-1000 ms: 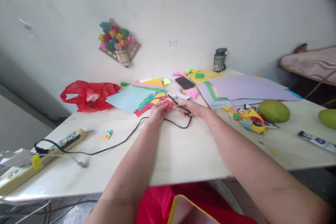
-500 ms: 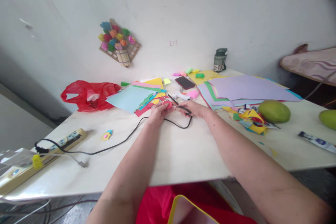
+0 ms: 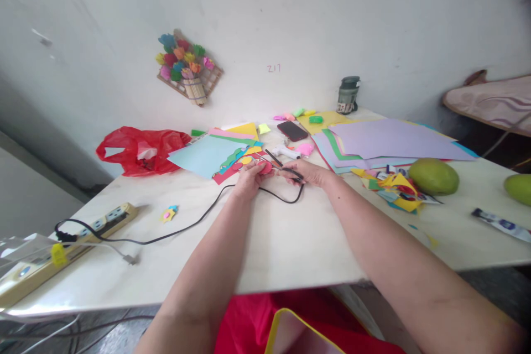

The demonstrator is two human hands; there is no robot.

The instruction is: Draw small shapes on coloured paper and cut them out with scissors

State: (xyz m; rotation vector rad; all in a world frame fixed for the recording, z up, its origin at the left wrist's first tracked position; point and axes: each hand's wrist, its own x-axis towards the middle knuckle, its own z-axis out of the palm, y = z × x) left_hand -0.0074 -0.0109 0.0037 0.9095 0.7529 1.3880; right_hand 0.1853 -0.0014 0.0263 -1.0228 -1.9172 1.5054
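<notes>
head cam: red ppr (image 3: 267, 167) (roundish)

Can't see whole red paper piece (image 3: 266, 167), partly behind left hand (image 3: 249, 178), or scissors (image 3: 273, 157), partly behind right hand (image 3: 307, 172). Missing part of mango (image 3: 519, 187) near table's (image 3: 298, 254) right edge, off frame. Can't read tube (image 3: 503, 225) label.

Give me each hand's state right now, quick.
Left hand: closed, pinching a round red piece.
Right hand: closed, holding black-handled scissors.
</notes>
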